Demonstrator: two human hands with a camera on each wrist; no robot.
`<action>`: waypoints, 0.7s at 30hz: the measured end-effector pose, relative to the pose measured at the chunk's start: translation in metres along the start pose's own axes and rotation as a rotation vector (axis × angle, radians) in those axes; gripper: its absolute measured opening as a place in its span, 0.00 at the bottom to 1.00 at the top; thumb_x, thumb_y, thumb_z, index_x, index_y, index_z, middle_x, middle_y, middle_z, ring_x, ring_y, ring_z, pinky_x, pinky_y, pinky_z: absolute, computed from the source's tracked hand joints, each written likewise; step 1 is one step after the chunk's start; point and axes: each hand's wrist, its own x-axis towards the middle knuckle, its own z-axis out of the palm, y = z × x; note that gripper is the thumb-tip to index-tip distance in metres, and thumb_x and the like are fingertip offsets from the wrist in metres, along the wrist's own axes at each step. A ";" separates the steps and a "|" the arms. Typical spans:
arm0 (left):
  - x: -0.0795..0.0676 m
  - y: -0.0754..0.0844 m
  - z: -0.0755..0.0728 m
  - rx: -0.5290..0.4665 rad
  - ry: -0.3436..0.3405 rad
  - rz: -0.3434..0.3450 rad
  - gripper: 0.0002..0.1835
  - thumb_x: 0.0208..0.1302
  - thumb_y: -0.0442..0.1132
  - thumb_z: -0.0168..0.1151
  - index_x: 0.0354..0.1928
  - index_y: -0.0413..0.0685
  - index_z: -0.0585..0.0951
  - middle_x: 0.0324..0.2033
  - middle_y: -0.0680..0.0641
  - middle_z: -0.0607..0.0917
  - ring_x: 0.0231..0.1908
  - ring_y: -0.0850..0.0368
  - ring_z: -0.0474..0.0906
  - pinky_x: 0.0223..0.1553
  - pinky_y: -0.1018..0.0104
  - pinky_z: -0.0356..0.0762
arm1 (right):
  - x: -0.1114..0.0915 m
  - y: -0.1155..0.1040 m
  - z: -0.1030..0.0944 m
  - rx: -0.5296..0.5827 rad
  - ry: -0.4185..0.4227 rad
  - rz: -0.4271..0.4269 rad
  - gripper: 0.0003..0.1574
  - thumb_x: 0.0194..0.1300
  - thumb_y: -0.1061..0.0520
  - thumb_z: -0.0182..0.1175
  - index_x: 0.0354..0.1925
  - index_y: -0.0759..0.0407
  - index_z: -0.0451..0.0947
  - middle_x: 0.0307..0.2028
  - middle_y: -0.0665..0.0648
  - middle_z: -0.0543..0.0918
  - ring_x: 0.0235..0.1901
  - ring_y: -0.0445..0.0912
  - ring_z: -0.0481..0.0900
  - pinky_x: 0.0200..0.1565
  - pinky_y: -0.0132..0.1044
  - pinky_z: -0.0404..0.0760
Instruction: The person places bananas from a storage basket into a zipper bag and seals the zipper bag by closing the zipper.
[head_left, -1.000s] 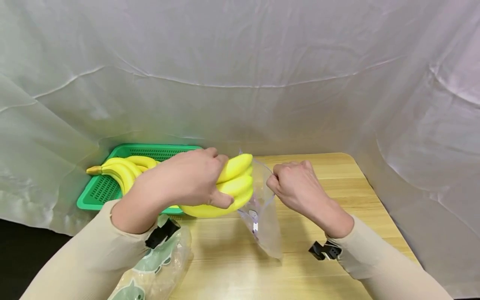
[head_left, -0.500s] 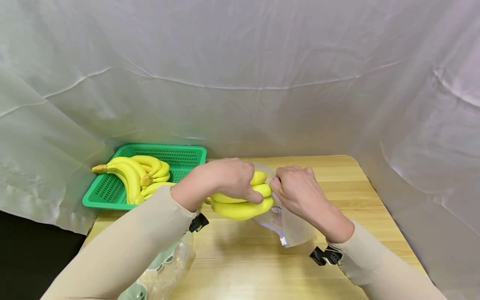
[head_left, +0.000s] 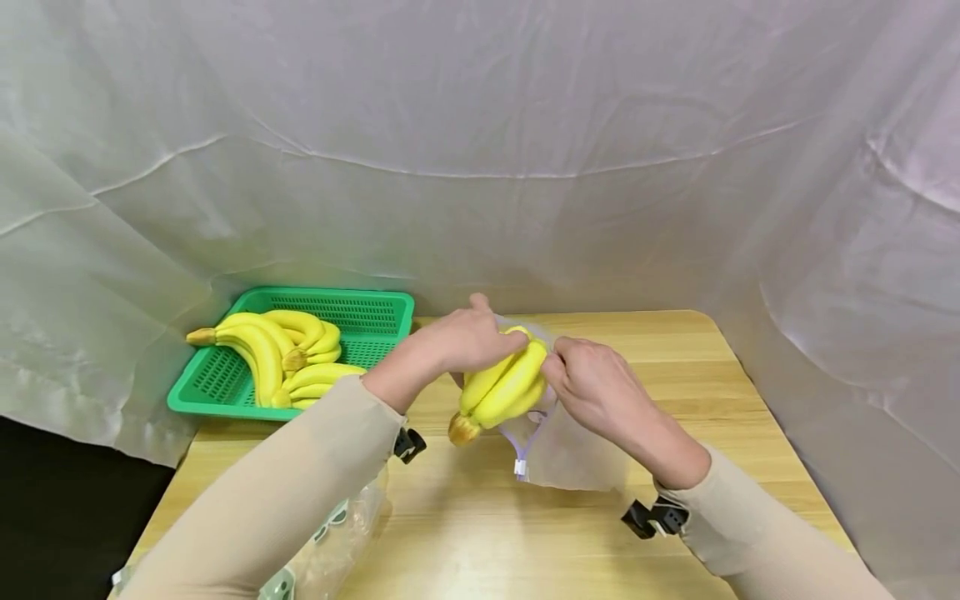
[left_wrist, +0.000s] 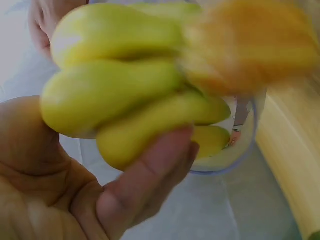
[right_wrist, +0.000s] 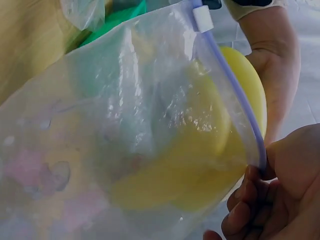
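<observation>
My left hand (head_left: 474, 340) holds a bunch of yellow bananas (head_left: 504, 388), its brown stem end toward me and its tips at the mouth of a zip bag (head_left: 581, 457). In the left wrist view the thumb and fingers lie against the bananas (left_wrist: 112, 92), with the bag's purple-edged mouth behind them. My right hand (head_left: 600, 379) pinches the bag's rim. The right wrist view shows part of the bunch through the frosted bag (right_wrist: 100, 165), with the rest outside the purple zip. A white slider (right_wrist: 202, 19) sits at one end of that zip.
A green basket (head_left: 217, 410) with several banana bunches (head_left: 258, 350) stands at the back left of the wooden table (head_left: 480, 533). Another clear bag with green prints (head_left: 330, 554) lies at the front left, partly under my left sleeve. A grey curtain (head_left: 480, 208) hangs behind the table.
My left hand has carried the bananas right to the bag's mouth and turned them, stem now toward me. The tips have entered the bag. My right hand has stayed at the rim.
</observation>
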 end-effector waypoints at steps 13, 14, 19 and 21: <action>0.021 -0.004 0.020 -0.240 0.008 -0.026 0.43 0.71 0.64 0.38 0.70 0.36 0.45 0.58 0.38 0.70 0.21 0.47 0.85 0.22 0.59 0.83 | 0.006 0.003 0.000 0.369 -0.044 0.152 0.20 0.75 0.49 0.41 0.31 0.55 0.74 0.26 0.55 0.78 0.22 0.47 0.74 0.24 0.39 0.75; 0.022 -0.006 0.021 -0.264 -0.001 -0.004 0.41 0.71 0.64 0.38 0.68 0.35 0.51 0.60 0.38 0.66 0.21 0.47 0.85 0.22 0.59 0.83 | 0.006 0.003 0.000 0.375 -0.038 0.156 0.21 0.75 0.49 0.41 0.31 0.55 0.74 0.26 0.56 0.77 0.22 0.48 0.74 0.24 0.39 0.74; 0.017 -0.018 0.016 -0.407 -0.106 0.106 0.34 0.70 0.65 0.44 0.47 0.36 0.75 0.53 0.38 0.74 0.25 0.46 0.86 0.29 0.57 0.85 | 0.007 0.005 -0.003 0.392 -0.003 0.204 0.22 0.75 0.47 0.40 0.30 0.57 0.72 0.24 0.56 0.73 0.21 0.49 0.70 0.22 0.37 0.71; 0.013 -0.022 0.011 -0.425 -0.142 0.122 0.32 0.67 0.66 0.49 0.40 0.39 0.79 0.44 0.40 0.81 0.27 0.47 0.87 0.33 0.57 0.85 | 0.008 0.006 -0.004 0.414 0.011 0.229 0.22 0.75 0.47 0.40 0.30 0.57 0.71 0.25 0.57 0.74 0.23 0.49 0.71 0.23 0.37 0.71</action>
